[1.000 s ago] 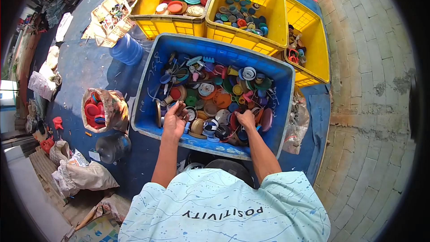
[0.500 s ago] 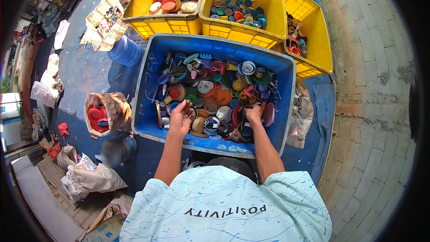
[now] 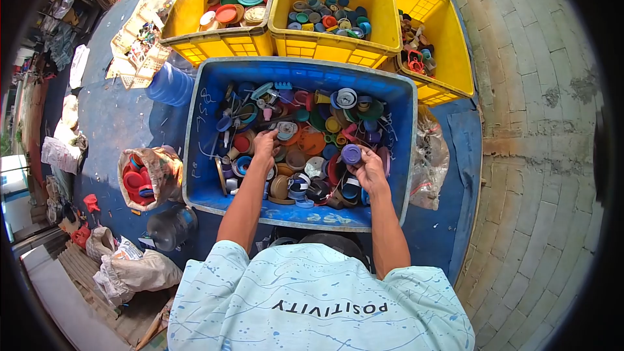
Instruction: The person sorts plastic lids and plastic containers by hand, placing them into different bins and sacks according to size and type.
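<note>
A large blue crate [image 3: 195, 185] holds a heap of mixed plastic caps and lids. My left hand [image 3: 264, 148] is over the left middle of the heap, its thumb and fingers apart and its fingertips beside a whitish round cap [image 3: 286, 130]; I see nothing held in it. On the right side of the crate, my right hand [image 3: 370, 171] pinches a purple lid [image 3: 351, 154] between thumb and fingers, above the other pieces. Orange lids [image 3: 311, 142] lie between the two hands. Below them are a brown lid [image 3: 279, 187] and dark caps.
Beyond the blue crate stand yellow crates [image 3: 338, 44] with sorted lids and caps. At the left are a blue water jug [image 3: 170, 84], a sack of red lids [image 3: 168, 172] and a clear container [image 3: 172, 222]. A transparent bag [image 3: 429, 162] lies against the crate's right side.
My right hand has come up out of the heap with the purple lid. My left hand has moved up and turned from palm up to reaching towards the whitish cap. The view has shifted slightly.
</note>
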`<control>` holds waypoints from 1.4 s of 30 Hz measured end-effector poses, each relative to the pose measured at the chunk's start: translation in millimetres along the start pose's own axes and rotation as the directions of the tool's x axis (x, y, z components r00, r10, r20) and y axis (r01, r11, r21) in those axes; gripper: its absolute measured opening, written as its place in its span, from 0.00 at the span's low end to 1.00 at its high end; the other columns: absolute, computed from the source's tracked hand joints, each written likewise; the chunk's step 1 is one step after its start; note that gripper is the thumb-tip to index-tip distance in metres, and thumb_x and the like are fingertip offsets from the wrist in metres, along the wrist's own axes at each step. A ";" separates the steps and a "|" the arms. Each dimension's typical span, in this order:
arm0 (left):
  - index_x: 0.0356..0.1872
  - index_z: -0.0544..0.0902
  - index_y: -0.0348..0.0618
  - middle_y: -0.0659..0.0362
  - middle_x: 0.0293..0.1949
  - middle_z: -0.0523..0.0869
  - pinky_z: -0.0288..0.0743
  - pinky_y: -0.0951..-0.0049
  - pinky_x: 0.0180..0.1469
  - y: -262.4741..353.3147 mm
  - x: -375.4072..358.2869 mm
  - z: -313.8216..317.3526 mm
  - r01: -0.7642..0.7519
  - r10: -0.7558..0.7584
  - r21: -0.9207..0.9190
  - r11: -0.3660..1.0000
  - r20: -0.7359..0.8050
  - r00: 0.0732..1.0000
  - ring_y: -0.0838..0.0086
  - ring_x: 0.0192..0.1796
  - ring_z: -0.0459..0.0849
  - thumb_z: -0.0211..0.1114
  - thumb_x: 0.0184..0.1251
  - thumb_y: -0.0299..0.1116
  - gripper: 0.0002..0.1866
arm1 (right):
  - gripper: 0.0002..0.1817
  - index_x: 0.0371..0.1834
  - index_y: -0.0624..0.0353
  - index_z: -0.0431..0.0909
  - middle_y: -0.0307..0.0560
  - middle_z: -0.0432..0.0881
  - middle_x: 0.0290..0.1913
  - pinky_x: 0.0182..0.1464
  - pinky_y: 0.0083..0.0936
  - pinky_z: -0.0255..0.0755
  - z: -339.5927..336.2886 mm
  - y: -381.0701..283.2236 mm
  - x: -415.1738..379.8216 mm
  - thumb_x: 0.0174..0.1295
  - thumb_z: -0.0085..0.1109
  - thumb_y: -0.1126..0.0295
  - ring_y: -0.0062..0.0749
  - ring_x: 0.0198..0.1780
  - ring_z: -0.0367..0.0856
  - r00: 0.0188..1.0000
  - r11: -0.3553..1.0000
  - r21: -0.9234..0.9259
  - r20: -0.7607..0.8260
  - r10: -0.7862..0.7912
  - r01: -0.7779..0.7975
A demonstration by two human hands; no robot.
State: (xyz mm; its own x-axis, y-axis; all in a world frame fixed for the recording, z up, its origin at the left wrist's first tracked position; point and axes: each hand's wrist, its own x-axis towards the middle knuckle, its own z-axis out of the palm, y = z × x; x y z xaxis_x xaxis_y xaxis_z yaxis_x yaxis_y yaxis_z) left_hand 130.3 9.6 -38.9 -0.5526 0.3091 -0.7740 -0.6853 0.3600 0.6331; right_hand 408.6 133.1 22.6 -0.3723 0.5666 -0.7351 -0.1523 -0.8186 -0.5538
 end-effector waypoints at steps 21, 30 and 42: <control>0.63 0.64 0.38 0.43 0.61 0.69 0.56 0.45 0.65 -28.2 29.6 70.0 -0.044 0.344 0.827 0.560 -0.185 0.921 0.47 0.66 0.64 0.74 0.38 0.59 0.52 | 0.19 0.53 0.61 0.74 0.45 0.82 0.48 0.50 0.30 0.81 -0.3 -17.8 -70.1 0.61 0.65 0.69 0.29 0.48 0.82 0.984 0.999 0.031 0.176 0.021 -0.027; 0.61 0.67 0.38 0.45 0.56 0.73 0.64 0.48 0.61 -44.4 36.8 54.1 -0.223 0.363 0.585 0.780 -0.133 0.922 0.50 0.60 0.72 0.75 0.41 0.54 0.47 | 0.15 0.53 0.64 0.74 0.49 0.81 0.49 0.54 0.32 0.79 0.5 -14.7 -71.7 0.64 0.60 0.73 0.32 0.50 0.82 0.994 0.990 0.129 0.084 -0.070 0.059; 0.51 0.75 0.47 0.60 0.46 0.81 0.71 0.66 0.48 16.4 -139.9 63.3 0.216 0.024 -0.274 0.937 0.669 0.743 0.71 0.48 0.81 0.69 0.55 0.38 0.22 | 0.08 0.44 0.52 0.76 0.39 0.80 0.39 0.44 0.27 0.75 11.3 -16.0 -108.1 0.63 0.61 0.67 0.26 0.44 0.79 0.992 0.972 0.199 -0.035 -0.121 0.125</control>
State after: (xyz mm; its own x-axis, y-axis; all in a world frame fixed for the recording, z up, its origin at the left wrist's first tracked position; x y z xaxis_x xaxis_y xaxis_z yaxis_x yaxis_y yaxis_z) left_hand 226.4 28.1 80.6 -0.1100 0.8272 -0.5510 -0.8913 0.1632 0.4230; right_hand 441.0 83.9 115.3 -0.3194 0.6642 -0.6760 -0.3770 -0.7435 -0.5524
